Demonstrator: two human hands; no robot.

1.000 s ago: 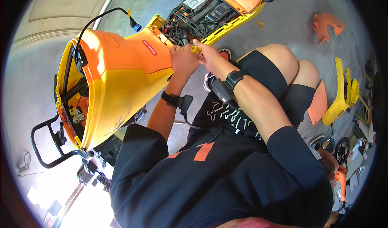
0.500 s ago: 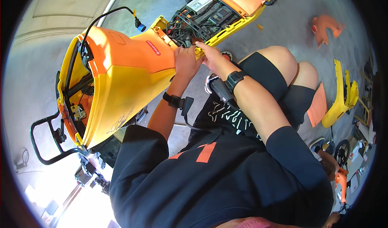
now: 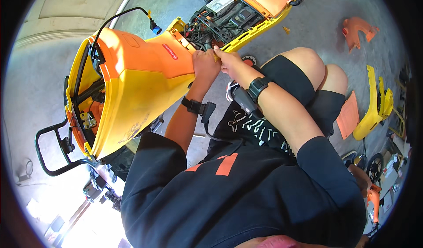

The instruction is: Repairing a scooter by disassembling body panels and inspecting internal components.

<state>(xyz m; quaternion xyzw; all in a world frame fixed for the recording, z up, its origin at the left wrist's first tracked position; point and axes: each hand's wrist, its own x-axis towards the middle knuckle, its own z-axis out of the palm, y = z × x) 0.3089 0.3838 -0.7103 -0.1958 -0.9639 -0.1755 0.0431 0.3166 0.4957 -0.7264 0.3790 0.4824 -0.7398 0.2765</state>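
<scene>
A scooter with orange (image 3: 132,56) and yellow (image 3: 141,100) body panels spans the upper left. Its opened middle bay shows black wiring (image 3: 198,32), a silver box (image 3: 219,3) and a dark boxy component (image 3: 242,17). My left hand (image 3: 205,66) is closed on the yellow panel edge just below that bay, fingertips curled over it. Right beside it, my right hand (image 3: 229,63) also grips that edge, thumb pointing up along it. What lies under the fingers is mostly hidden. A black cable with a blue connector (image 3: 156,29) arches over the front panel.
On the floor at right lie a curved orange part (image 3: 354,34), an orange sheet (image 3: 347,115) and a yellow frame piece (image 3: 369,116). A black wheel (image 3: 374,166), boxes and someone else's leg appear at the lower right. A black tube rail (image 3: 46,153) juts out left.
Both hands stay at the same edge, shifted slightly rightward in view. The panels and floor parts show only a slight shift in the picture.
</scene>
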